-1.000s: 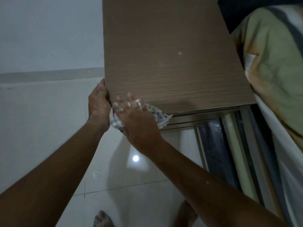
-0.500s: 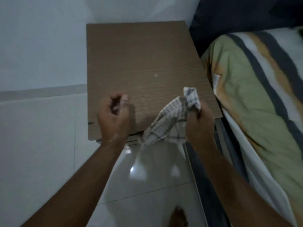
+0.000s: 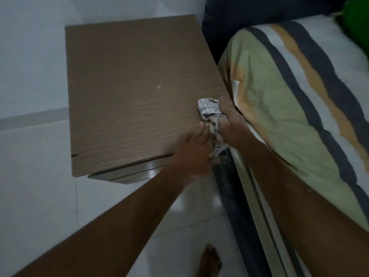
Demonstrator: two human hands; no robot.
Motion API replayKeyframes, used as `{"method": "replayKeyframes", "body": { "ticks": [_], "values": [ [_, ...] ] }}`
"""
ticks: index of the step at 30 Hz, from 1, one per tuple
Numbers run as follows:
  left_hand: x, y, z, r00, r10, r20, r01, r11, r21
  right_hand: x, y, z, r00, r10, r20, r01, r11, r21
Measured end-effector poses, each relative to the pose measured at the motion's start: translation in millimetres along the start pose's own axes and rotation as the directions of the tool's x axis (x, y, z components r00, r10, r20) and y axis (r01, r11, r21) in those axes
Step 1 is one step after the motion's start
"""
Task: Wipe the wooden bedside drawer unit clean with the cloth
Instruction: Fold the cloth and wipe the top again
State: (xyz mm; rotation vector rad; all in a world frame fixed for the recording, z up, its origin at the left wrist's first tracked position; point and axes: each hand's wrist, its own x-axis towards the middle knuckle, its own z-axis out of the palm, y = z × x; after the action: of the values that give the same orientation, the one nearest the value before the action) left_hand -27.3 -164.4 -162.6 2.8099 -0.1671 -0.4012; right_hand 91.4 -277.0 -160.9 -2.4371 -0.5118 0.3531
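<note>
The wooden bedside drawer unit (image 3: pixel 129 92) fills the middle of the head view, seen from above, with its drawer fronts showing at the near edge. A checked cloth (image 3: pixel 208 108) lies bunched at the top's right edge, trailing down between my hands. My right hand (image 3: pixel 227 118) grips the cloth against the unit's right side, next to the bed. My left hand (image 3: pixel 194 150) rests on the near right corner of the top, fingers touching the hanging part of the cloth.
A bed with a striped green, orange and grey cover (image 3: pixel 289 116) presses against the unit's right side. White wall (image 3: pixel 30 56) stands behind and left. Glossy white floor tiles (image 3: pixel 40 186) lie below, with my bare foot (image 3: pixel 210 260) near the bed frame.
Both hands moved from the unit's near left edge to its right edge. The cloth, held up in the right hand half a second ago, now sits pressed on the top's right edge.
</note>
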Motion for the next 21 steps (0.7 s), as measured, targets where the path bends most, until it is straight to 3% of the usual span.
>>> {"method": "replayKeyframes", "body": {
  "ticks": [5,10,13,17,19,21],
  "values": [
    [5,4,7,0.99,0.017,-0.139,-0.002,0.994,0.112,-3,7,-13,0.967,-0.005,-0.256,0.03,0.995,0.094],
    [22,5,0,0.989,0.07,-0.128,-0.043,0.979,0.201,11,15,-22,0.953,0.132,-0.273,-0.045,0.952,0.304],
    [35,-10,-21,0.978,0.009,-0.207,0.037,0.975,0.221,15,21,-24,0.926,0.186,-0.327,-0.062,0.933,0.354],
    [50,-37,-48,0.949,-0.213,-0.231,0.253,0.954,0.159,6,24,-21,0.93,-0.062,-0.362,0.127,0.98,0.157],
    [51,-34,-48,0.945,-0.183,-0.272,0.195,0.981,0.017,-1,25,-14,0.9,-0.219,-0.376,0.242,0.97,0.016],
    [49,-20,-41,0.96,-0.058,-0.275,0.035,0.996,-0.086,-3,26,-11,0.904,-0.235,-0.356,0.251,0.968,0.0]
  ]
}}
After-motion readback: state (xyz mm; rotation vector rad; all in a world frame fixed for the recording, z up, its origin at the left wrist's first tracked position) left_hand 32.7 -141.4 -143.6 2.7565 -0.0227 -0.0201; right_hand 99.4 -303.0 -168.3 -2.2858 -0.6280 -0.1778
